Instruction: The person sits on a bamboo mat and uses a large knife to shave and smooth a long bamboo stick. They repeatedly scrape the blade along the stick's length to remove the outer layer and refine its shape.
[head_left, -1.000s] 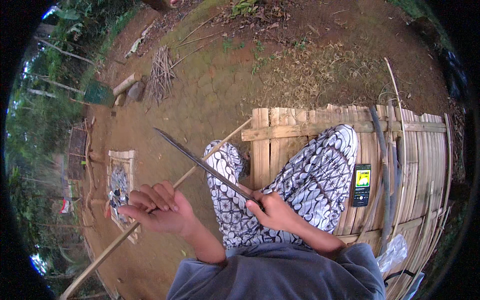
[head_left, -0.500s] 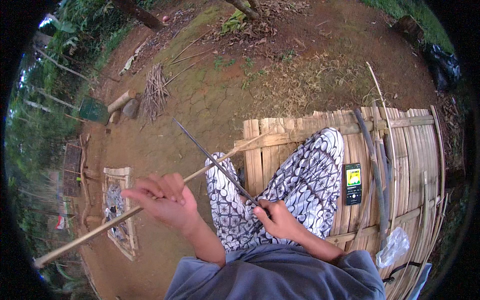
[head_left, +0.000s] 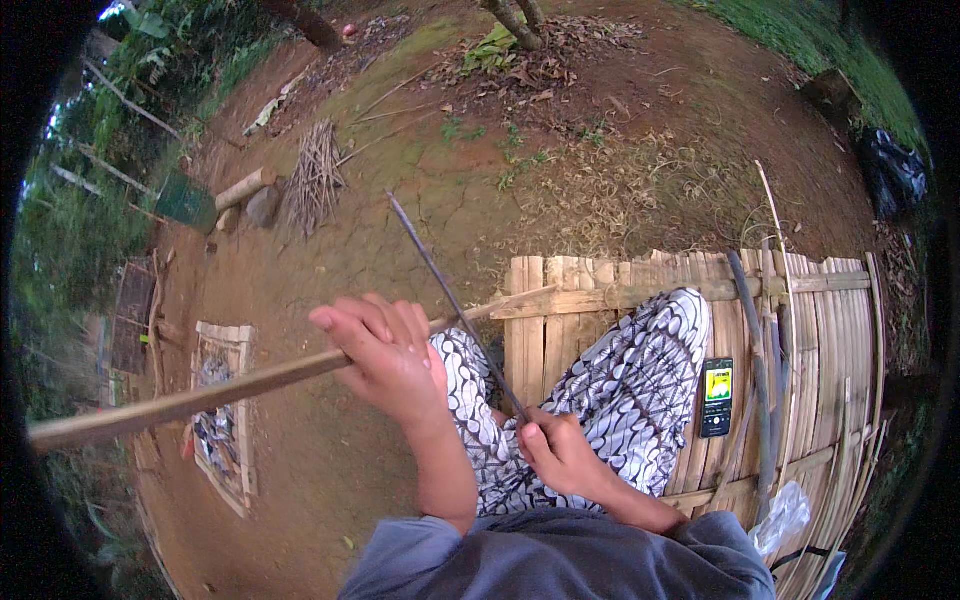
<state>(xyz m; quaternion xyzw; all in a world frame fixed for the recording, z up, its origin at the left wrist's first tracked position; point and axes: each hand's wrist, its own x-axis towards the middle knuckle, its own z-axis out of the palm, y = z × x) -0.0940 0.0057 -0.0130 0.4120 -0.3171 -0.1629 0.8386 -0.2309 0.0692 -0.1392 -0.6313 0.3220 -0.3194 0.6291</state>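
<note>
My left hand [head_left: 390, 350] is closed round a long bamboo strip [head_left: 200, 388], its thick end reaching out to the lower left. The strip's thin end lies on the bamboo platform's front edge. Low over my lap, my right hand [head_left: 565, 455] grips a knife with a long, narrow dark blade [head_left: 432, 262]; its handle is hidden in the fist. Blade and strip cross just right of my left hand, near my knee; I cannot tell whether they touch. Patterned trousers [head_left: 630, 375] cover my folded legs.
To my right on the slatted bamboo platform [head_left: 830, 330] lie a phone [head_left: 717, 398] with a lit screen, a dark pole [head_left: 752, 340] and a clear plastic bag [head_left: 782, 518]. Pale shavings [head_left: 640, 190] litter the ground ahead. Leftward are a framed ash pit [head_left: 243, 420] and a stick bundle [head_left: 318, 180].
My left hand has moved right and up, and the strip's thick end has risen. The knife's blade has swung to a steeper angle. The whole view has shifted slightly.
</note>
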